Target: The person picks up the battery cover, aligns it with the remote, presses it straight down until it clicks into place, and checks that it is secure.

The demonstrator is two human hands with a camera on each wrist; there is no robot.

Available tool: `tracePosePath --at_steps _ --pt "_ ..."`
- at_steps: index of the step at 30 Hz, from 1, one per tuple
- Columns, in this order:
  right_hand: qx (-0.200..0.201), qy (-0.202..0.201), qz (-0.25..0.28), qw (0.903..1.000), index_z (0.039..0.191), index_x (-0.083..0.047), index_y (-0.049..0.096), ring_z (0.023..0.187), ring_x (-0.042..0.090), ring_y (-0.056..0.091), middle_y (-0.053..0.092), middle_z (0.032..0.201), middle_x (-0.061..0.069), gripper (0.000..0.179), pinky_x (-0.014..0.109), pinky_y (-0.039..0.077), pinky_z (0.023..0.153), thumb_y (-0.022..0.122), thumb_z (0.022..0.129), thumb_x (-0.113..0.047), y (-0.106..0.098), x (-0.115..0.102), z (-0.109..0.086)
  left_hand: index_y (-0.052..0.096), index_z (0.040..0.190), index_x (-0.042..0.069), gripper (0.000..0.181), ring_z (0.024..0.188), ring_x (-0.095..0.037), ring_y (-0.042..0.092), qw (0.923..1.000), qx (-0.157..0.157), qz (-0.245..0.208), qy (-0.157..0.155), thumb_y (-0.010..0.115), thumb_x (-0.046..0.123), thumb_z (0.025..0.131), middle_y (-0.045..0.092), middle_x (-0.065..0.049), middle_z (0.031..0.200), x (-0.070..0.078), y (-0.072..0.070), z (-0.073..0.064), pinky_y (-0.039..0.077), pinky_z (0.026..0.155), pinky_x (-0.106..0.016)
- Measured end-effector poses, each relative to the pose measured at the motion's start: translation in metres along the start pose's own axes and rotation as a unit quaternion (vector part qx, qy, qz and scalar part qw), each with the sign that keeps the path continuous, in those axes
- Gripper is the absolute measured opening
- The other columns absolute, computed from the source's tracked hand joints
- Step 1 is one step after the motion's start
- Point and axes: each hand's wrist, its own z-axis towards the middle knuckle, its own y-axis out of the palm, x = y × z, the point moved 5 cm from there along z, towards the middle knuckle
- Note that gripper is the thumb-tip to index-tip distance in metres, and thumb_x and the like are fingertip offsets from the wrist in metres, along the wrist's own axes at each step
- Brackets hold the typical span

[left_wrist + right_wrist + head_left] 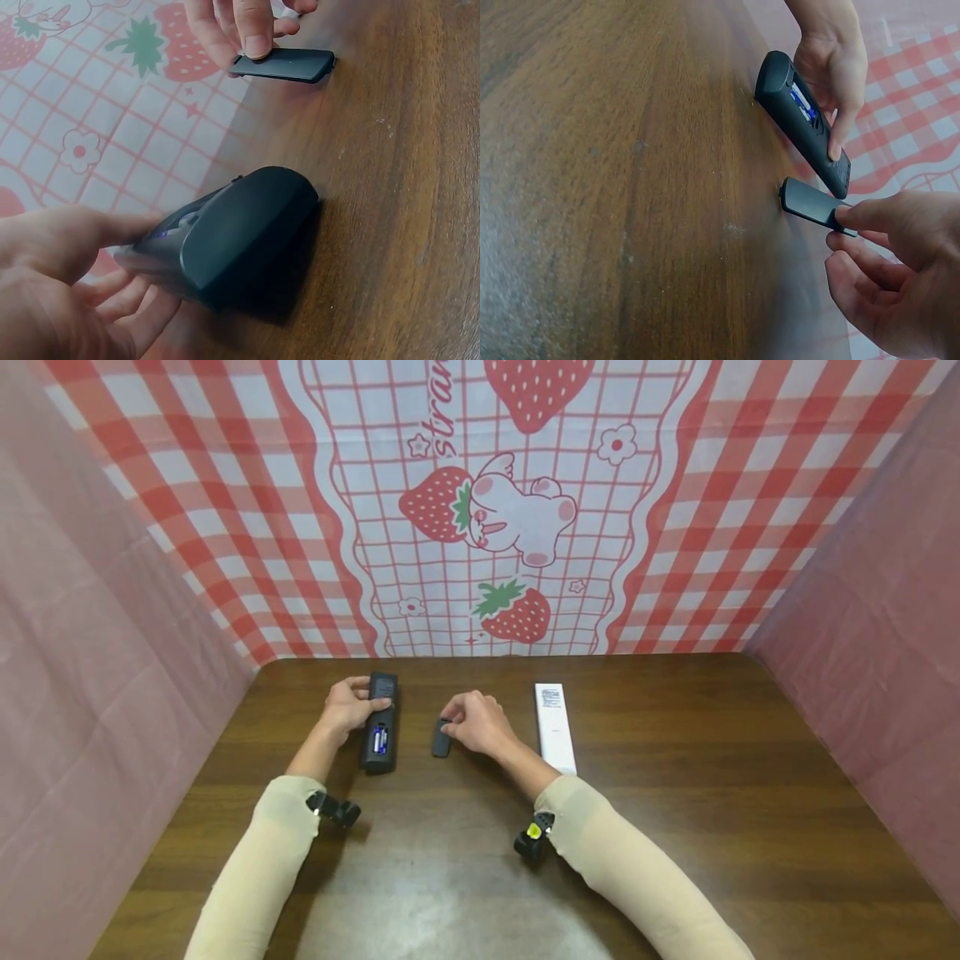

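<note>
A black remote control (381,752) lies back side up, its battery compartment uncovered and blue-and-silver batteries (804,103) showing inside. My left hand (348,705) grips it, thumb across the back and fingers along its left side. To its right, my right hand (477,723) pinches a small black battery cover (441,739) by its far end, between thumb and fingers. In the left wrist view the cover (289,64) is held nearly level, apart from the remote (251,225). The right wrist view also has both, the cover (810,204) close to the remote's far end.
A white remote control (555,727) lies on the wooden table (675,827) to the right, its near end by my right forearm. A strawberry-print cloth (517,527) hangs behind the table, and pink cloths (870,568) flank it.
</note>
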Motion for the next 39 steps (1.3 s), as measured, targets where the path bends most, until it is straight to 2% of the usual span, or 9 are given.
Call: tracePosePath --at_steps 5,10,14,18,24,31,39 --pt "0.000 -0.004 0.005 1.0000 0.105 -0.029 0.086 0.085 0.003 0.074 0.085 0.093 -0.012 0.015 0.035 0.065 0.087 0.093 0.092 -0.031 -0.001 -0.001 -0.001 0.045 0.167 -0.001 0.073 0.111 -0.024 0.075 0.9999 -0.006 -0.003 0.011 0.080 0.013 0.105 0.064 -0.033 0.155 0.000 0.001 0.001 0.070 0.082 -0.026" --pt "-0.005 -0.002 0.015 0.9999 0.107 -0.030 0.085 0.083 0.001 0.074 0.085 0.092 -0.012 0.016 0.035 0.066 0.088 0.093 0.093 -0.030 0.000 -0.002 -0.001 0.047 0.166 -0.001 0.071 0.109 -0.023 0.075 0.9999 0.001 0.002 0.015 0.080 0.012 0.104 0.065 -0.032 0.153 0.001 0.000 0.002 0.070 0.082 -0.026" --pt "-0.006 -0.004 0.020 0.9998 0.107 -0.030 0.085 0.083 0.001 0.074 0.085 0.091 -0.013 0.016 0.036 0.066 0.090 0.093 0.093 -0.030 0.000 -0.001 0.000 0.048 0.166 0.001 0.072 0.114 -0.027 0.074 0.9995 0.007 0.018 0.026 0.081 0.013 0.104 0.066 -0.031 0.152 0.002 0.000 0.001 0.070 0.093 -0.031" --pt "-0.003 -0.010 0.023 0.9997 0.108 -0.030 0.085 0.083 0.001 0.074 0.084 0.092 -0.014 0.017 0.037 0.066 0.089 0.093 0.093 -0.031 0.000 0.000 0.000 0.049 0.165 0.002 0.072 0.123 -0.033 0.071 0.9981 0.016 0.030 0.051 0.082 0.014 0.102 0.067 -0.031 0.152 0.007 0.001 -0.001 0.064 0.107 -0.040" --pt "-0.007 -0.021 0.026 0.9994 0.109 -0.030 0.084 0.084 0.001 0.074 0.084 0.094 -0.014 0.016 0.035 0.066 0.087 0.092 0.095 -0.033 -0.001 -0.004 -0.002 0.051 0.165 0.006 0.075 0.129 -0.037 0.066 0.9958 0.045 0.027 0.075 0.085 0.015 0.099 0.069 -0.030 0.151 0.015 0.000 -0.005 0.059 0.114 -0.045" --pt "-0.007 -0.026 0.027 0.9993 0.106 -0.030 0.084 0.083 0.000 0.075 0.085 0.093 -0.014 0.014 0.037 0.066 0.089 0.092 0.094 -0.030 -0.002 -0.008 -0.004 0.052 0.165 0.008 0.075 0.130 -0.037 0.066 0.9955 0.044 0.024 0.081 0.086 0.014 0.098 0.069 -0.029 0.150 0.018 0.001 -0.004 0.059 0.110 -0.044" --pt "-0.006 -0.023 0.022 0.9995 0.106 -0.031 0.083 0.082 -0.001 0.073 0.085 0.093 -0.016 0.015 0.035 0.064 0.084 0.092 0.094 -0.031 -0.005 -0.011 -0.007 0.053 0.164 0.009 0.074 0.121 -0.039 0.076 0.9948 0.040 0.020 0.092 0.087 0.012 0.098 0.070 -0.027 0.147 0.019 0.001 -0.005 0.062 0.091 -0.029"
